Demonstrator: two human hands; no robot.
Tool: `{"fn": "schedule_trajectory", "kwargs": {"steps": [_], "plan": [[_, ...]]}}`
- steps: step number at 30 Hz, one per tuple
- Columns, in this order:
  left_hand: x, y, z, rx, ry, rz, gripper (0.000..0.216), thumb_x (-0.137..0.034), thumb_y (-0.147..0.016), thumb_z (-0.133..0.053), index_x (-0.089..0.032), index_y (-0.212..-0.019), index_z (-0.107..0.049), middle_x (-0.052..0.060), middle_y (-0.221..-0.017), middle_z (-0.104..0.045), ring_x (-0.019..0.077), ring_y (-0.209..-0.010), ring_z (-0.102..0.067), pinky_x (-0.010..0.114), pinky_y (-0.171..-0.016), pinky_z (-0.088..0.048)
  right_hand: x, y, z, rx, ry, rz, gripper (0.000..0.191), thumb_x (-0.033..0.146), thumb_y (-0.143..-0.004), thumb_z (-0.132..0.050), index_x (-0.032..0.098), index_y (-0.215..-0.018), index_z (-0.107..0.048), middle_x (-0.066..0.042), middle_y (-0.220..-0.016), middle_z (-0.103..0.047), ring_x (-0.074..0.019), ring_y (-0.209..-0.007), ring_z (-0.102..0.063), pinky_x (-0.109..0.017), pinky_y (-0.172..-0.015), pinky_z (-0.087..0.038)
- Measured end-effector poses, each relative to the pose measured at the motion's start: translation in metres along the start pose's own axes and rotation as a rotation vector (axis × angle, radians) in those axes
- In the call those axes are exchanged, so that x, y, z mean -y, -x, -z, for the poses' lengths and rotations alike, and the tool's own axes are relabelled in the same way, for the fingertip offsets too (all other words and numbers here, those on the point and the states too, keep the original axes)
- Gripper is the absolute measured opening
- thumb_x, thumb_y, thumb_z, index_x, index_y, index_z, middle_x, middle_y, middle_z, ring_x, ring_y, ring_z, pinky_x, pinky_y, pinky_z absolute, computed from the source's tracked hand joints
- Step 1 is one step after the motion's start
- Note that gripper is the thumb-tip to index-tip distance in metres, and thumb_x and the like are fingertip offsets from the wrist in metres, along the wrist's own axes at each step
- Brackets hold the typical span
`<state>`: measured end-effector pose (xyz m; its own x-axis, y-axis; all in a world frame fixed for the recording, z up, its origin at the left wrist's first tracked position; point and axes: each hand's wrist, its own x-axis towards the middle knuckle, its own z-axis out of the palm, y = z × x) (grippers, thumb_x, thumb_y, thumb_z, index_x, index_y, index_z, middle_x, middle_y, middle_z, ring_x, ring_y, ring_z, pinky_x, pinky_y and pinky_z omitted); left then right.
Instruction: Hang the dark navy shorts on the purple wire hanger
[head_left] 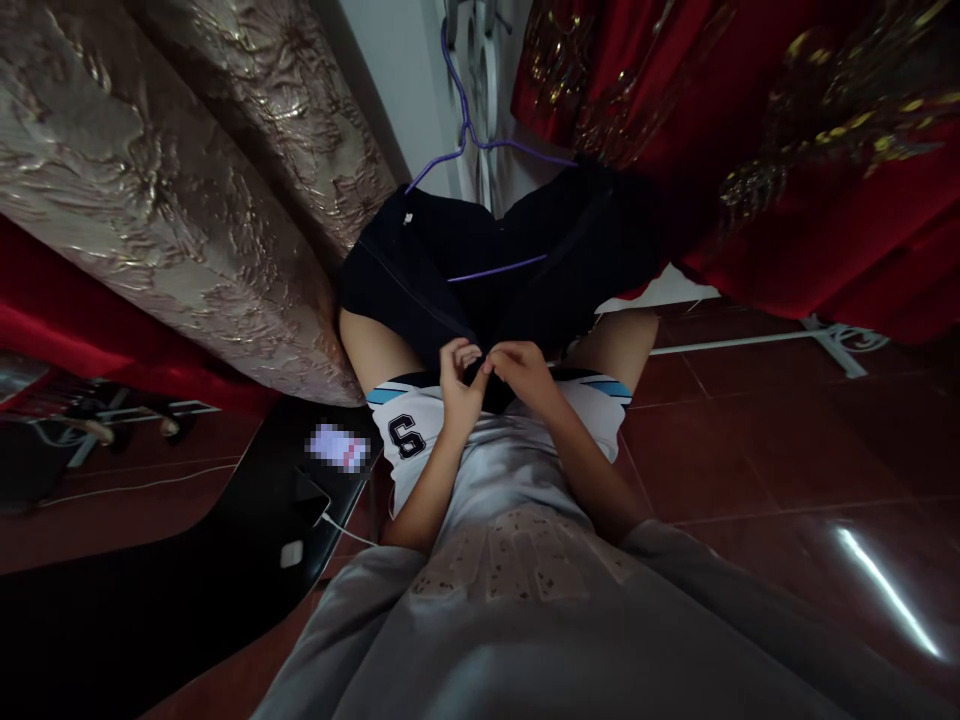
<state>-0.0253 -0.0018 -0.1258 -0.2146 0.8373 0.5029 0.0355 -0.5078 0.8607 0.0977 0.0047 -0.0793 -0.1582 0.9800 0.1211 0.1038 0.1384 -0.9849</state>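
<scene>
A dark navy garment, open at the front like a shirt or jacket, hangs on a purple hanger and drapes over my knees. Its front edges run down to where my two hands meet above my lap. My right hand pinches the lower front edge between thumb and fingers. Beside it, my left hand has its fingers curled, with the thumb tip at the same spot on the cloth. Whatever small detail lies between the fingertips is too dark and small to make out.
White metal rack parts hold the hanger. Shiny beige fabric hangs at left, red cloth with gold sequins at right. A black bench beside me carries a lit phone, a cabled dark phone and a white case.
</scene>
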Motion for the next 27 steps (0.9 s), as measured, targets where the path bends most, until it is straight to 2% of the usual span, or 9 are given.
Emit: {"fn": "schedule_trajectory", "kwargs": {"steps": [2, 4, 7, 10, 15, 19, 20, 23, 27], "plan": [[0.006, -0.002, 0.001, 0.073, -0.065, 0.037, 0.021, -0.035, -0.091, -0.068, -0.017, -0.096, -0.057, 0.002, -0.084, -0.058, 0.0158, -0.081, -0.059, 0.027, -0.079, -0.049, 0.003, -0.004, 0.003, 0.040, 0.025, -0.017, 0.021, 0.022, -0.074, -0.049, 0.016, -0.056, -0.059, 0.001, -0.055, -0.050, -0.0106, -0.057, -0.043, -0.025, -0.056, -0.030], [0.007, -0.007, 0.001, 0.088, -0.123, 0.026, 0.020, -0.033, -0.094, -0.063, -0.017, -0.084, -0.058, 0.001, -0.077, -0.054, 0.0148, -0.074, -0.054, 0.025, -0.073, -0.045, 0.012, -0.014, 0.007, 0.053, 0.027, -0.010, 0.021, 0.019, -0.074, -0.050, 0.016, -0.055, -0.060, 0.001, -0.055, -0.051, -0.0105, -0.057, -0.043, -0.025, -0.056, -0.030], [0.009, -0.020, 0.001, 0.087, -0.249, -0.055, 0.016, -0.027, -0.095, -0.060, -0.017, -0.083, -0.058, 0.001, -0.076, -0.054, 0.0146, -0.072, -0.052, 0.024, -0.069, -0.041, 0.045, -0.043, 0.015, -0.009, -0.068, 0.047, 0.023, 0.015, -0.078, -0.052, 0.015, -0.057, -0.062, 0.002, -0.053, -0.047, -0.0088, -0.052, -0.038, -0.024, -0.053, -0.028], [0.019, -0.033, 0.001, 0.111, -0.351, -0.109, 0.014, -0.021, -0.094, -0.058, -0.017, -0.081, -0.056, 0.001, -0.076, -0.053, 0.0151, -0.071, -0.051, 0.024, -0.068, -0.040, 0.092, -0.073, 0.018, -0.168, -0.219, 0.113, 0.030, 0.021, -0.090, -0.052, 0.016, -0.061, -0.060, 0.004, -0.049, -0.038, -0.0077, -0.045, -0.025, -0.023, -0.047, -0.021], [0.028, -0.051, 0.005, 0.283, -0.416, -0.068, 0.019, -0.008, -0.082, -0.063, -0.017, -0.069, -0.052, 0.000, -0.068, -0.050, 0.0145, -0.064, -0.048, 0.026, -0.064, -0.036, 0.140, -0.089, 0.014, -0.276, -0.295, 0.252, 0.032, 0.026, -0.097, -0.052, 0.016, -0.069, -0.063, 0.001, -0.053, -0.048, -0.0082, -0.044, -0.030, -0.025, -0.045, -0.017], [-0.014, -0.076, 0.007, 0.427, -0.376, -0.052, 0.010, -0.010, -0.080, -0.072, -0.016, -0.075, -0.065, 0.001, -0.069, -0.059, 0.0152, -0.064, -0.055, 0.026, -0.067, -0.043, 0.136, -0.078, 0.013, -0.245, -0.282, 0.325, 0.031, 0.021, -0.097, -0.053, 0.015, -0.068, -0.063, 0.002, -0.051, -0.049, -0.0070, -0.041, -0.036, -0.023, -0.043, -0.019], [-0.032, -0.087, 0.006, 0.397, -0.314, -0.086, 0.004, -0.014, -0.086, -0.072, -0.017, -0.088, -0.070, 0.002, -0.077, -0.063, 0.0162, -0.071, -0.059, 0.028, -0.072, -0.047, 0.135, -0.076, 0.014, -0.244, -0.265, 0.343, 0.032, 0.019, -0.096, -0.052, 0.015, -0.066, -0.063, 0.002, -0.051, -0.050, -0.0065, -0.041, -0.037, -0.023, -0.043, -0.021], [-0.086, -0.125, 0.000, 0.134, -0.111, -0.217, 0.027, -0.034, -0.091, -0.079, -0.021, -0.112, -0.069, 0.004, -0.093, -0.063, 0.0198, -0.089, -0.063, 0.032, -0.086, -0.051, 0.142, -0.071, 0.019, -0.271, -0.179, 0.402, 0.034, 0.011, -0.094, -0.052, 0.016, -0.061, -0.060, 0.003, -0.051, -0.051, -0.0058, -0.042, -0.039, -0.021, -0.045, -0.028], [-0.118, -0.166, -0.004, 0.163, -0.094, -0.269, 0.033, -0.043, -0.089, -0.082, -0.021, -0.108, -0.067, 0.007, -0.094, -0.059, 0.0263, -0.104, -0.062, 0.040, -0.095, -0.052, 0.152, -0.069, 0.026, -0.370, -0.115, 0.538, 0.037, 0.005, -0.091, -0.055, 0.021, -0.057, -0.059, 0.003, -0.050, -0.050, -0.0088, -0.045, -0.041, -0.025, -0.049, -0.032]]}}
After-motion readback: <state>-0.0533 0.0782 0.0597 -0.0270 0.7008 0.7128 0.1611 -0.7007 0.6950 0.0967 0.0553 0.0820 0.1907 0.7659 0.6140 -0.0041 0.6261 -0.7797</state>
